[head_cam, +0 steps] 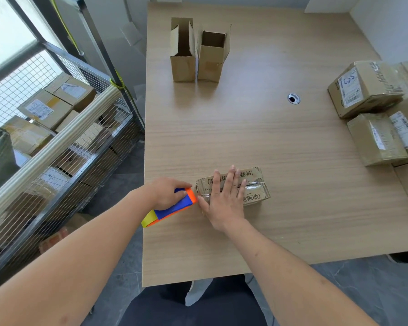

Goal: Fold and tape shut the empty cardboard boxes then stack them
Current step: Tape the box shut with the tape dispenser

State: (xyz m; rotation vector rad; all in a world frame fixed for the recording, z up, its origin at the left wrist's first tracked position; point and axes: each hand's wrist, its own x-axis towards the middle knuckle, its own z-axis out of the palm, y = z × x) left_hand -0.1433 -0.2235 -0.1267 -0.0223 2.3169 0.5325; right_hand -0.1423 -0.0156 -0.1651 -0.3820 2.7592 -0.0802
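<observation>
counter (257,137): pale wood-grain laminate, smooth, matt | near box (254,184): brown cardboard, glossy clear tape over it | tape dispenser (174,205): shiny plastic, blue, orange, yellow | far-edge open boxes (199,55): plain matt cardboard | cart (64,142): metal wire mesh

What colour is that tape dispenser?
The tape dispenser is blue, orange and yellow; head view.

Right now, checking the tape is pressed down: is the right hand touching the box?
Touching. The head view shows the right hand lying flat, fingers straight, on top of the taped box.
</observation>
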